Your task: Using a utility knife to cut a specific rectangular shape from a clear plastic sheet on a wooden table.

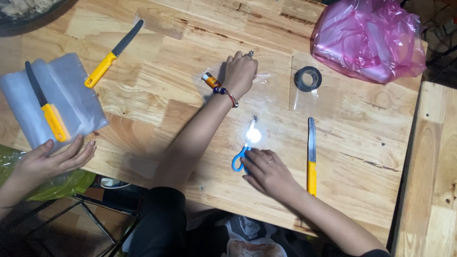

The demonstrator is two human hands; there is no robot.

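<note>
The left hand (239, 74) is reaching forward across the wooden surface (362, 138), its grip curled loosely and pressing down on a clear plastic bag (259, 88); whether the fingers are actually pinching the film is hard to tell. Just to the left of that grip, an orange lighter (210, 80) is lying on the bag's edge. The right hand (267, 170) is resting nearer the body, its grip closing on the blue-handled scissors (243, 154), whose blades are glaring white under the light. Just right of this grip a yellow-handled knife (311, 154) is lying lengthwise. Beyond it, to the right of the left grip, a roll of black tape (307, 78) is sitting near a pink plastic bag (369, 38). Another person's hand (52, 159) is touching a grey sheet (52, 97) far left.
</note>
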